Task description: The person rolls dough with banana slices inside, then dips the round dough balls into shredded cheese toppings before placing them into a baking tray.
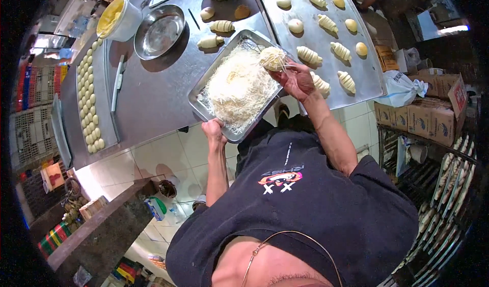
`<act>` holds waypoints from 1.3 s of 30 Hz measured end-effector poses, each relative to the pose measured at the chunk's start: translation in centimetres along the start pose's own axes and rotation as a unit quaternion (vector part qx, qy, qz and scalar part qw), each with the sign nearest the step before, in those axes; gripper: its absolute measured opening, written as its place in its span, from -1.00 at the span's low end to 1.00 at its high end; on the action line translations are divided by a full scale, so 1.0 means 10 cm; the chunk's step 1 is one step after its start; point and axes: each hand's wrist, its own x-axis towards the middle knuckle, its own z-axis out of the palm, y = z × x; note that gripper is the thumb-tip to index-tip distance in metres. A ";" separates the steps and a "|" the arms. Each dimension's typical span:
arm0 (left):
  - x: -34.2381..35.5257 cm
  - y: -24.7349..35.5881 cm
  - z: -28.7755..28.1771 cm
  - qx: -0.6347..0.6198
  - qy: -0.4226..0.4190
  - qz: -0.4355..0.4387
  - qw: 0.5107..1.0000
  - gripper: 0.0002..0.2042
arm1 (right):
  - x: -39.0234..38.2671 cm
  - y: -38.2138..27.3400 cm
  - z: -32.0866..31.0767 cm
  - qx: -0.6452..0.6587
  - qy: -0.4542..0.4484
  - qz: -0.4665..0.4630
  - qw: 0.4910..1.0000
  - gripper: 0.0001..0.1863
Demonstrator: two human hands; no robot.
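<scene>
My right hand (297,82) grips a round dough ball (272,58) covered in pale shreds, some dangling toward my wrist. It is over the far right corner of a rectangular metal tray (237,135). Heaped in that tray are pale yellow shreds (237,83) that look like grated cheese. My left hand (214,130) is closed on the tray's near left edge, thumb on the rim. The tray tilts at the table's front edge. Just beyond it on the table are two ridged dough rolls (222,26) and a pale dough ball (207,13).
A large baking sheet (374,78) on the right bears several rolls and balls. Farther left are a steel pan (160,32), a white tub (133,24) of yellow spread, a white-handled tool (118,83) and rows of small dough pieces (89,101). Cardboard boxes (423,119) stand at right.
</scene>
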 end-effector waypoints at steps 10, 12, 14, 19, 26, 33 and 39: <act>0.43 -0.18 -0.34 0.186 0.011 0.004 0.982 -0.98 | 0.27 0.26 -0.32 -0.350 0.109 -0.068 0.928 -0.63; 0.50 -0.21 -0.31 0.274 0.080 0.073 0.956 -0.89 | 0.41 0.44 -0.19 -0.622 0.131 -0.116 0.763 -0.67; 0.42 -0.02 -0.16 0.392 0.119 0.117 0.905 -0.55 | 0.50 0.58 -0.02 -0.870 -0.040 -0.202 0.448 -0.74; 0.24 0.36 -0.12 0.532 0.125 0.077 0.834 -0.52 | 0.81 0.94 0.03 -0.974 -0.116 -0.114 0.155 -0.87; -0.04 0.59 -0.26 0.430 0.177 0.244 0.851 -0.70 | 0.80 0.69 -0.26 -0.817 0.010 -0.216 0.535 -0.74; -0.09 0.86 0.72 0.304 -0.196 0.375 0.853 -0.62 | 0.57 0.61 -0.59 -0.521 0.228 -0.117 0.814 -0.75; -0.06 1.21 1.52 0.413 -0.337 0.479 0.698 -0.42 | 0.34 0.48 -0.40 -0.133 0.062 -0.071 0.987 -0.55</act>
